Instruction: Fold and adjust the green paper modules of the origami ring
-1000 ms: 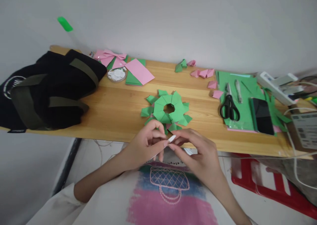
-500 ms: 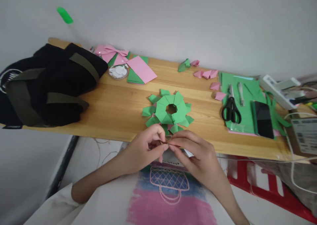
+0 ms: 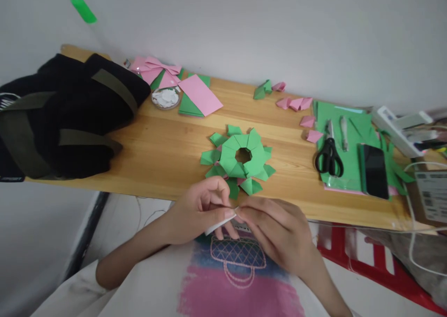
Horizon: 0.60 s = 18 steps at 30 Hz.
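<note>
Between my two hands is a thin white strip (image 3: pixel 221 223), paper or tape, I cannot tell which. The thumb and fingers of my left hand (image 3: pixel 195 211) pinch it, and its lower end slants down to the left. My right hand (image 3: pixel 279 226) meets it at the other end with fingertips pressed together; part of the strip is hidden there. Just beyond the hands, a ring of folded green paper (image 3: pixel 228 158) lies flat on the wooden table (image 3: pixel 157 145), with pointed tips around it and bits of pink showing beneath.
Folded pink pieces (image 3: pixel 300 104) and a green one (image 3: pixel 262 89) lie along the back. On the right, black-handled scissors (image 3: pixel 328 158) and a phone (image 3: pixel 374 170) rest on green sheets. A dish of white scraps (image 3: pixel 165 98), pink paper (image 3: pixel 200 95) and a black bag (image 3: pixel 80 121) are left.
The strip between my hands has turned, so its white face now shows where only a thin dark edge was visible. Both hands have shifted slightly; the ring stays on the table.
</note>
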Each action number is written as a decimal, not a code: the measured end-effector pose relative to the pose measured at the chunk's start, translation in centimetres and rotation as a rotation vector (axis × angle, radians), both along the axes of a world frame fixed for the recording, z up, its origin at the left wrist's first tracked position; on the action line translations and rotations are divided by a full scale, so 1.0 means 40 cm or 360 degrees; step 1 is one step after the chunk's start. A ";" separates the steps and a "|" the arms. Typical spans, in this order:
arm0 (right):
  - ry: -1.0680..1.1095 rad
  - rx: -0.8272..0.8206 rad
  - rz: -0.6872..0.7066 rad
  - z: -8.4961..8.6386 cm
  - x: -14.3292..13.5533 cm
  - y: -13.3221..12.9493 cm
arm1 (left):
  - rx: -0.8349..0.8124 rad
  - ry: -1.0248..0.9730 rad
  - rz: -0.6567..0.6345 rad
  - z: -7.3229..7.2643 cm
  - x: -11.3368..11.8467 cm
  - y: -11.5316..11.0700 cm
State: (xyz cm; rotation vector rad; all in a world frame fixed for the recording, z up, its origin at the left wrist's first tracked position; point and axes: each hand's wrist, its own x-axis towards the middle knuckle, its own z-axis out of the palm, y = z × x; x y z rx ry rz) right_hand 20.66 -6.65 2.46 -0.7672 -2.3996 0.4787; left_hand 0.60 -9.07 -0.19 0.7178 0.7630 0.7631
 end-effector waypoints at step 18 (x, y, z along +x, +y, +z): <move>-0.0026 -0.0133 0.0285 0.065 0.023 -0.007 | -0.0198 -0.0074 -0.0192 0.065 -0.034 -0.013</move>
